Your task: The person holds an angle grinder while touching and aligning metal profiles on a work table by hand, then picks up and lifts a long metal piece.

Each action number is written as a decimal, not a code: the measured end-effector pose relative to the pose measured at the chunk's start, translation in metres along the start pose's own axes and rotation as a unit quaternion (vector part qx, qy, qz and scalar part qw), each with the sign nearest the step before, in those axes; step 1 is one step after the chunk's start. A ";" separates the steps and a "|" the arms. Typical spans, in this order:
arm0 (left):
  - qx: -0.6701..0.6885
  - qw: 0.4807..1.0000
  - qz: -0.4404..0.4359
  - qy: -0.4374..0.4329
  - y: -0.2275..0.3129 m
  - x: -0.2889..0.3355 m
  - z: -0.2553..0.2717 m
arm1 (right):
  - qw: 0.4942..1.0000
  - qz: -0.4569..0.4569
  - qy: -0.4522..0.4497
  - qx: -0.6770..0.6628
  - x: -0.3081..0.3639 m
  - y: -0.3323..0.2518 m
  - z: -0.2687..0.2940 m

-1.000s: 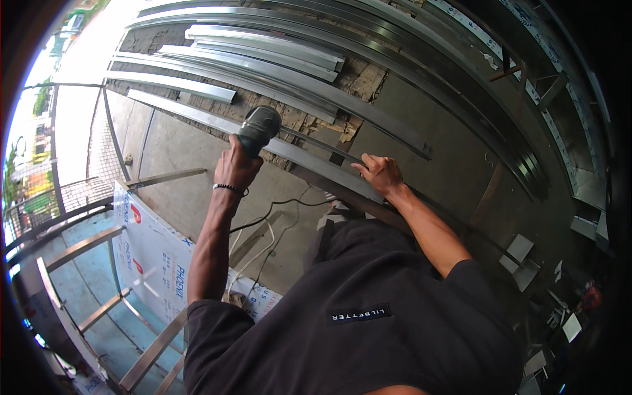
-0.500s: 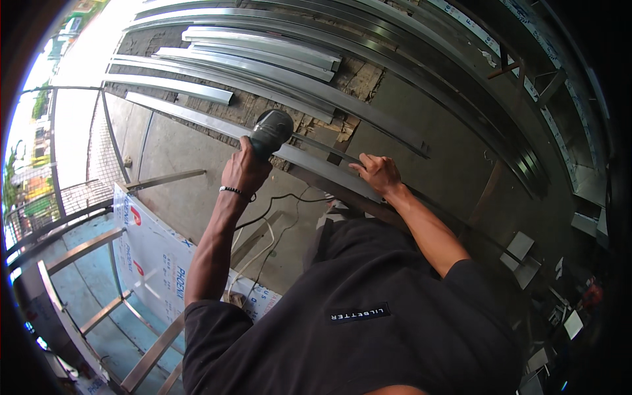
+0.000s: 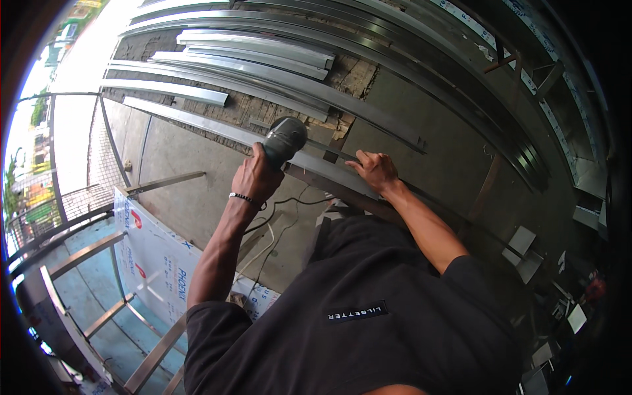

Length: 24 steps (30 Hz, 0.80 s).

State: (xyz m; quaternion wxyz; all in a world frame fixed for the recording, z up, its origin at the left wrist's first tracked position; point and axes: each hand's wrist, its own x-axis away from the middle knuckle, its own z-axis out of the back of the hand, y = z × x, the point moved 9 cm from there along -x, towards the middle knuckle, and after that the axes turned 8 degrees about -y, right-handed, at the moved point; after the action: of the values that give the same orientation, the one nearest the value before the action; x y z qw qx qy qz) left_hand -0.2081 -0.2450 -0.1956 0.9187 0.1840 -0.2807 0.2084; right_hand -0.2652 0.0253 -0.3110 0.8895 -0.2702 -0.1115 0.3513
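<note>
My left hand is wrapped round a dark corded power tool, seemingly an angle grinder. Its rounded head sits over a long flat metal profile that lies crosswise in front of me. My right hand is closed, thumb toward the tool, on a thin metal strip just beyond that profile. The strip runs from near the tool's head to my right fingers. The tool's underside, and whether it touches the metal, are hidden. A black cord loops below my left wrist.
Several shiny metal channels lie on a worn wooden surface ahead. Long dark profiles stretch to the far right. A film-covered sheet and a metal frame stand at left. Metal offcuts lie at right.
My left hand and the tool have shifted slightly right and toward me along the metal. My right hand keeps its grip, nearly in the same place.
</note>
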 end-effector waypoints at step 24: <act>-0.027 0.999 -0.008 0.044 -0.003 -0.010 0.009 | 1.000 -0.021 -0.010 0.004 0.004 0.004 -0.004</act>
State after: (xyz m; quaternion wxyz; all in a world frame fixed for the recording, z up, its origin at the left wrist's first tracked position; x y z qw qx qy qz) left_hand -0.2188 -0.2546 -0.1953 0.9366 0.1518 -0.2437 0.2008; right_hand -0.2635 0.0286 -0.3161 0.8964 -0.2610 -0.1241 0.3359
